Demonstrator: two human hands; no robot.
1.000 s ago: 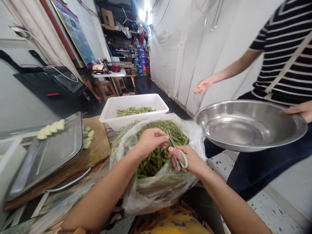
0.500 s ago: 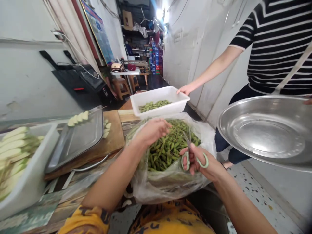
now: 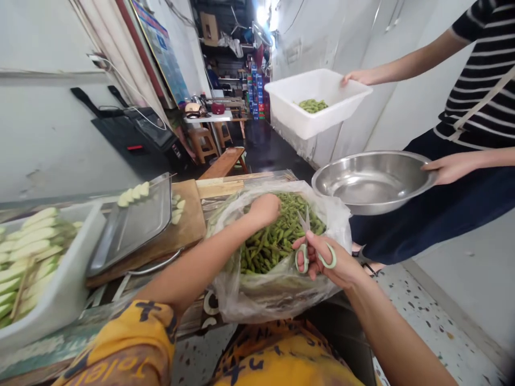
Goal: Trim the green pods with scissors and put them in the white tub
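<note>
A clear plastic bag full of green edamame pods lies in front of me with its mouth spread wide. My left hand reaches over the far left part of the pods, its fingers curled downward. The fingertips are hidden, so what they hold cannot be made out. At the right side of the pile, my right hand is closed around scissors with pale green handles. The scissor blades point up and away from me, slightly apart, above the pods.
Across from me, a co-worker holds a white tub with some pods and a steel basin. At left are a tub of sliced pale vegetable, a metal tray and a cutting board. A wooden bench stands beyond.
The co-worker has lifted the white tub up and to the right, off the table's far end. The steel basin has moved left and down, closer to the bag. My left hand has curled downward.
</note>
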